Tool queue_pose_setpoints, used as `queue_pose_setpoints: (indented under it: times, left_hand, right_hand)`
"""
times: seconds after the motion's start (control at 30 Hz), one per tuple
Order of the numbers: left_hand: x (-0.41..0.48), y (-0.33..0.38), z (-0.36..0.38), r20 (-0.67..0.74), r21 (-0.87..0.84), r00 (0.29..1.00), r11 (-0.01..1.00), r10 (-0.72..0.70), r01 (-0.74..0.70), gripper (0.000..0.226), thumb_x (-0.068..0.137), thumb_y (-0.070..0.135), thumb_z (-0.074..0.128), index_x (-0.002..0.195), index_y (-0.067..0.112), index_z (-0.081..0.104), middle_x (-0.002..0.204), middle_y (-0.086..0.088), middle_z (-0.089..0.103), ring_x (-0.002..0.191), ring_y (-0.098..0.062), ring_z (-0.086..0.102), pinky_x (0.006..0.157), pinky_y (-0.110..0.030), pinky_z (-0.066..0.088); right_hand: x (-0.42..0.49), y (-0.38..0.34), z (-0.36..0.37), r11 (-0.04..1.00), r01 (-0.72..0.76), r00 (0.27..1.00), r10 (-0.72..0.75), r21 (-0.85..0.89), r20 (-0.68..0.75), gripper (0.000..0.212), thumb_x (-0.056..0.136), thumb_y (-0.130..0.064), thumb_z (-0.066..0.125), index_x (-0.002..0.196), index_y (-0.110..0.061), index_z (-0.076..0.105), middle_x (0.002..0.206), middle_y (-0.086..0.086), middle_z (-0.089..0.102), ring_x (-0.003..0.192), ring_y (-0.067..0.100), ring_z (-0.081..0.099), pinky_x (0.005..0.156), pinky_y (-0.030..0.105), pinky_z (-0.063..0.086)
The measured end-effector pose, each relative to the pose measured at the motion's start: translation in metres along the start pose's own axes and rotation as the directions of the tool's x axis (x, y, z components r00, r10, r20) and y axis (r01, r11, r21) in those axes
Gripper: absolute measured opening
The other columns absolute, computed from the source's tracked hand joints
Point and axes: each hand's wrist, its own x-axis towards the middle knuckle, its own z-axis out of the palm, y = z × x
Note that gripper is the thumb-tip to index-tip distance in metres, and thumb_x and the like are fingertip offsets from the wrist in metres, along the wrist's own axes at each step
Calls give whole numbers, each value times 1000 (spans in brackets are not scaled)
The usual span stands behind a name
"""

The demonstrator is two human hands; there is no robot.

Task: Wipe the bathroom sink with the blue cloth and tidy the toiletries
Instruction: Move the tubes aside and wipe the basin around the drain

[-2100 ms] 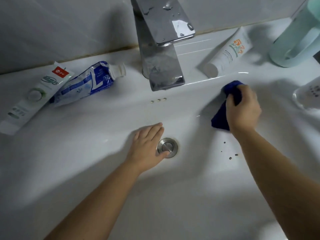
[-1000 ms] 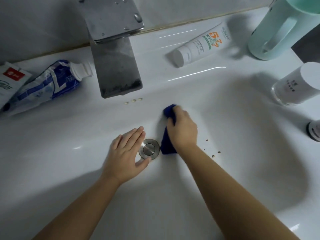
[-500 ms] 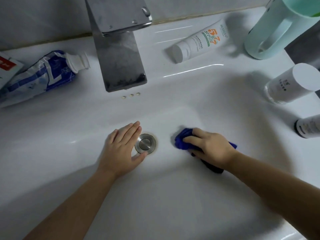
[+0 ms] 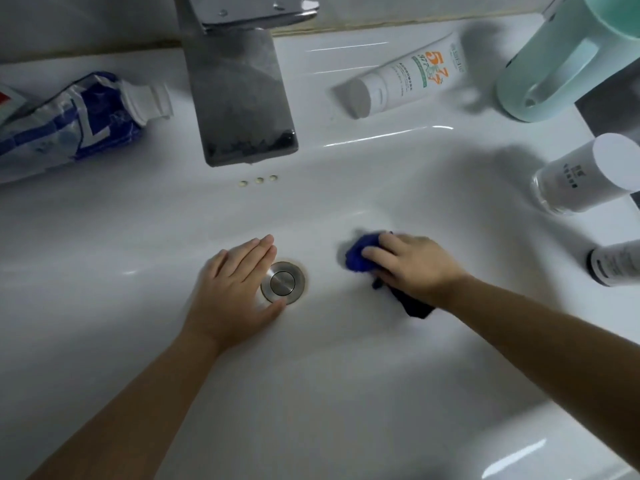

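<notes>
Two hands rest in the white ceramic sink (image 4: 311, 393): the left hand (image 4: 232, 292) lies flat, fingers straight, beside the round steel drain plug (image 4: 283, 282). The right hand (image 4: 412, 265) apparently grips the crumpled blue cloth (image 4: 356, 254) beneath its fingers.

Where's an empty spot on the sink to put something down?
The ledge between faucet and white tube is bare. So is the basin left of the left hand. Crowded: the right rim with jug, jar and bottle; the left ledge with toothpaste; mid-basin, where the right hand holds the cloth.
</notes>
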Motion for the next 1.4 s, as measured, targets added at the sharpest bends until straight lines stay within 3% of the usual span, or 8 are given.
queue_pose_setpoints:
  times: [0.1, 0.27, 0.5, 0.63, 0.73, 0.9, 1.23, 1.4]
  left_hand:
    - [-1, -1, 0, -22, 8, 1000, 1000, 17, -17, 68, 79, 55, 44, 130, 10, 53, 143, 0, 42, 128, -14, 40, 100, -37, 30]
    - [-1, -2, -1, -8, -15, 1000, 1000, 8, -8, 69, 79, 55, 43, 130, 10, 53, 142, 0, 42, 128, -14, 40, 100, -38, 30]
    - [0, -2, 2, -26, -3, 1000, 1000, 17, -17, 68, 80, 57, 41, 127, 9, 55, 140, -2, 46, 127, -15, 41, 98, -38, 32]
    - [0, -2, 1, -58, -36, 998, 999, 27, -30, 68, 80, 55, 41, 127, 9, 55, 140, -2, 46, 126, -15, 40, 99, -38, 31]
    - [0, -3, 2, -61, -28, 997, 999, 36, -38, 66, 82, 55, 41, 126, 9, 57, 139, -2, 47, 125, -16, 45, 97, -38, 33]
    - [-1, -4, 4, -60, -15, 998, 999, 35, -36, 66, 82, 56, 40, 125, 9, 57, 139, -2, 47, 126, -16, 43, 97, -39, 33]
    - [-1, -4, 4, -44, -21, 999, 1000, 18, -19, 65, 80, 55, 42, 126, 11, 56, 141, 1, 45, 126, -13, 44, 98, -38, 33]
    - [0, -5, 4, -69, -50, 997, 998, 23, -26, 66, 78, 53, 46, 128, 11, 55, 141, 1, 44, 128, -12, 41, 99, -38, 32]
  right_hand:
    - [33, -3, 8, 924, -382, 918, 381, 8, -111, 27, 79, -19, 61, 105, -10, 58, 88, 18, 59, 61, 38, 58, 48, 36, 44]
    - [-55, -21, -14, 998, 8, 1000, -7, -59, 8, 29, 74, -26, 51, 102, -17, 53, 80, 12, 61, 56, 31, 58, 44, 28, 46]
    - [22, 35, -58, 847, -249, 901, 381, -469, 210, 73, 62, -26, 80, 126, -25, 46, 119, 11, 45, 96, 33, 49, 69, 35, 39]
    - [-56, 4, -63, 931, -105, 960, 186, -348, 210, 59, 46, -17, 89, 100, -18, 67, 87, 11, 57, 68, 33, 57, 52, 32, 43]
    - [-52, 4, -77, 933, -57, 936, 174, -354, 307, 68, 39, -15, 88, 104, -11, 67, 90, 16, 60, 73, 36, 60, 56, 37, 48]
    - [22, 29, -81, 800, -370, 839, 506, -473, 201, 80, 55, -16, 80, 127, -15, 45, 120, 15, 44, 99, 36, 47, 66, 35, 33]
    - [4, 26, -73, 739, -519, 839, 535, -429, -93, 53, 55, -6, 81, 102, 1, 59, 83, 23, 55, 65, 38, 55, 54, 37, 43]
    - [-19, 17, -66, 793, -497, 864, 490, -353, -115, 31, 87, -22, 40, 101, -2, 59, 83, 19, 56, 65, 37, 56, 57, 37, 43]
